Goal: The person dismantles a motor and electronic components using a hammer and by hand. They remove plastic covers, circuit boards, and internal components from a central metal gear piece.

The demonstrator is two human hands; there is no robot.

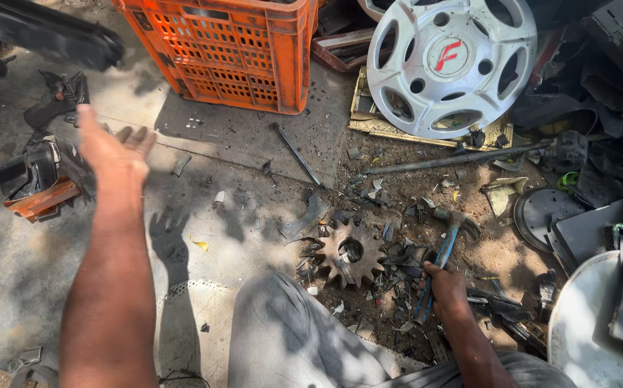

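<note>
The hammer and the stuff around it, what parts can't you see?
- Hammer, head view: handle's lower end hidden inside the right hand.
- Orange crate: top cut off by the picture's edge.
- Rusty gear: lower teeth buried under scrap bits.
- Left hand: open, palm side turned away.

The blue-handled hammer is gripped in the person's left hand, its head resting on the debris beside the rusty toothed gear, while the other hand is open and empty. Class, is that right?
Not quite. The head view shows the blue-handled hammer gripped in the right hand, not the left. Its head rests on the debris beside the rusty toothed gear, and the left hand is open and empty.
</note>
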